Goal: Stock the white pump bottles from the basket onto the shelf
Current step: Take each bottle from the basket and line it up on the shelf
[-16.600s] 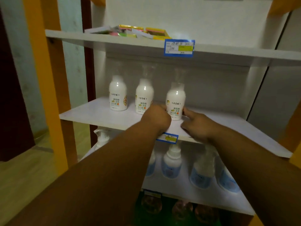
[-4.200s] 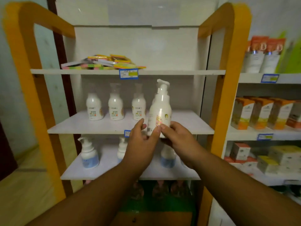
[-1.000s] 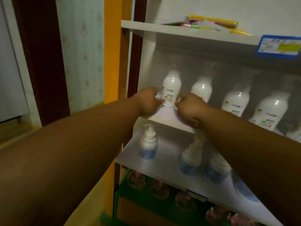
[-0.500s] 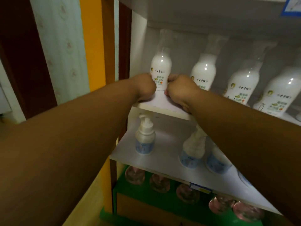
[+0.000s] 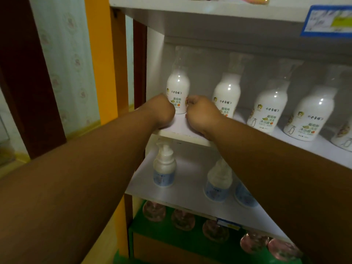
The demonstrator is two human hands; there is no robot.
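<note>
Both hands, left hand (image 5: 163, 111) and right hand (image 5: 200, 115), are staying cupped around the leftmost white pump bottle (image 5: 178, 92), gripping its rigid, likely slick lower body.

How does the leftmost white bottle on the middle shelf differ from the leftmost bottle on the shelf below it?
The upper bottle is solid white with a printed colour label; the lower bottle is paler with a blue label band. The upper bottle's pump sits under a clear cap, while the lower bottle's pump is bare. The left hand and right hand bracket the upper bottle's base; nothing touches the lower bottle. Both stand upright.
</note>
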